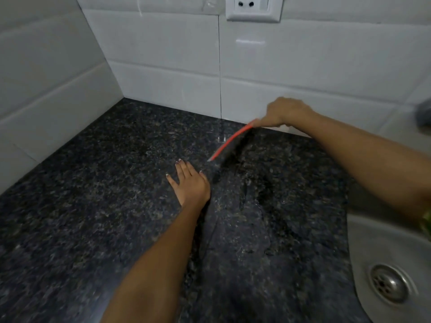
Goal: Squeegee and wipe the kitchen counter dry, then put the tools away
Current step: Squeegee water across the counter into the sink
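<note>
Watching the head view, I saw the right hand (283,113) pinching the red squeegee (229,143) tilted on the wet desk (93,206), left hand (190,185) spread flat nearby. A rushed, tilted stroke could've smeared water onto those fingers, missing the sink (382,238).

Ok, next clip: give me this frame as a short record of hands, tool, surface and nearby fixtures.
left hand: open, fingers flat on the counter
right hand: grips the squeegee near the back wall
squeegee: red edge, tilted, blade towards the counter
counter: dark speckled stone, wet streaks right of the left hand
sink: at right, drain visible
socket: on tiled wall
</note>
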